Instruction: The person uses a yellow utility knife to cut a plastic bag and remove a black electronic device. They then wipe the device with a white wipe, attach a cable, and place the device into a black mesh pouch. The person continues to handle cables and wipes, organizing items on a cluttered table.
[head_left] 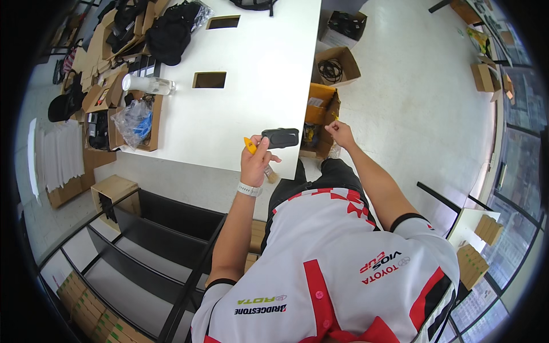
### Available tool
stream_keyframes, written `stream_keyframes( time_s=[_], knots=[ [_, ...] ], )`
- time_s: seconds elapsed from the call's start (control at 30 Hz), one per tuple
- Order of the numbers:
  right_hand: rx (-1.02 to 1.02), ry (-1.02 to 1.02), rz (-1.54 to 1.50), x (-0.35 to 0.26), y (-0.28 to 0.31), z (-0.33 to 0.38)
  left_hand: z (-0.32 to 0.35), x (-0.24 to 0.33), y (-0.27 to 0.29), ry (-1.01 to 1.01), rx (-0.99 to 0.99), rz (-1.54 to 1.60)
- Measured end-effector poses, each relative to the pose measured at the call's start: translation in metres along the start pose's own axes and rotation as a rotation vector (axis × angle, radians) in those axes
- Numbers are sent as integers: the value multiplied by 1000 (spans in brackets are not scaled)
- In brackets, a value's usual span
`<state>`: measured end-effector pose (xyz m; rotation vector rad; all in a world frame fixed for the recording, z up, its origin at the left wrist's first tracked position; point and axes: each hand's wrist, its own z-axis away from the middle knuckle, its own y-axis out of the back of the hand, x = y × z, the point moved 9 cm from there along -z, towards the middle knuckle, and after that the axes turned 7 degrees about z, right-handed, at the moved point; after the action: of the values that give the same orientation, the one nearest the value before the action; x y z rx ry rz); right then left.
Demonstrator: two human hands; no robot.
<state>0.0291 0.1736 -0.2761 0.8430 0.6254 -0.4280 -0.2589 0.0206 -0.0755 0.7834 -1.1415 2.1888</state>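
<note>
Near the white table's front right corner, my left hand [255, 163] is closed round a paintbrush with a yellow handle [250, 146]. Its pale bristles [271, 175] stick out below the palm. The thumb and finger of that hand touch the left end of a black, oblong device or case [281, 138]; whether it is lifted or rests on the table I cannot tell. My right hand [342, 135] is held out beyond the table's right edge, fingers curled together. A small yellow thing shows at its fingertips, too small to name.
Cardboard boxes [337, 64] stand along the white table's [229, 114] right side, one with coiled black cable. On its left lie a clear bottle [150, 85], an open box [150, 140] with plastic bags, and black cloth items. A black-framed rack [166, 240] is at lower left.
</note>
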Motion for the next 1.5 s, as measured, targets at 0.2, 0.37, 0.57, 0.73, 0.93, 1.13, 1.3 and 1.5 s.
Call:
stream_keyframes(
  time_s=[0.2,0.37,0.57,0.73,0.93,1.13,1.3,1.5],
  knots=[
    [-351,436,-283,-185,6,74,-13,-22,6,127,9,-19],
    [-251,570,143,-238,-8,99,-22,-36,-17,142,23,-103],
    [-230,473,205,-208,-14,91,-58,38,101,-263,335,-989],
    [-307,242,206,-172,-14,92,-94,101,209,-133,531,-1198],
    [-328,450,-325,-259,-50,85,-124,46,102,-293,-154,-649],
    [-484,233,-323,-301,-62,54,-126,72,60,-248,-80,-698],
    [-204,227,0,-277,-11,48,-151,265,221,-858,681,-520],
    [-70,-65,16,-193,44,78,-199,369,308,-958,582,-441]
  ],
)
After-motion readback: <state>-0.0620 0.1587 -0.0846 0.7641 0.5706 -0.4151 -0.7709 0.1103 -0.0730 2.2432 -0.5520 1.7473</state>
